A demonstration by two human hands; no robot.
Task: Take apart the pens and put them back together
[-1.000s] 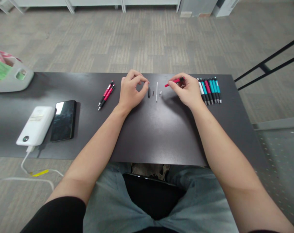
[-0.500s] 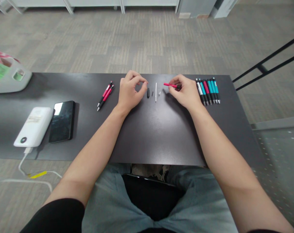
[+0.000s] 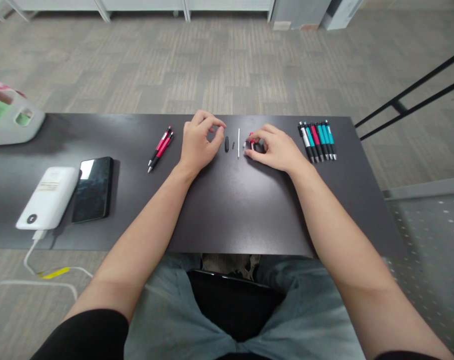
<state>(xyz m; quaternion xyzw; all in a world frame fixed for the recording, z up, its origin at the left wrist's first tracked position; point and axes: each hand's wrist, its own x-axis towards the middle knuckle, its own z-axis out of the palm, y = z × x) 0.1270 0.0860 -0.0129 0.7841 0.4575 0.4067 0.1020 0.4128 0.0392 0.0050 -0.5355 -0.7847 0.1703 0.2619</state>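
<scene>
My left hand (image 3: pixel 201 142) rests at the far half of the table, its fingers loosely curled, with thumb and forefinger tips close together and nothing visible in them. Beside it lie a short black pen part (image 3: pixel 227 144), a tiny dark piece (image 3: pixel 233 145) and a thin pen refill (image 3: pixel 239 144). My right hand (image 3: pixel 274 147) arches low over a red pen barrel (image 3: pixel 252 141), which is partly hidden under the fingers. Its thumb and forefinger are apart, on either side of a small pale piece (image 3: pixel 245 144).
Two red pens (image 3: pixel 160 150) lie left of my left hand. A row of several pens (image 3: pixel 317 142) lies to the right. Further left are a black phone (image 3: pixel 93 190), a white power bank (image 3: pixel 48 197) with a cable, and a white basket (image 3: pixel 31 120).
My right hand has moved left and down with the red pen barrel, which has turned from crosswise to roughly in line with the refill. The fingers have spread. My left hand has barely moved.
</scene>
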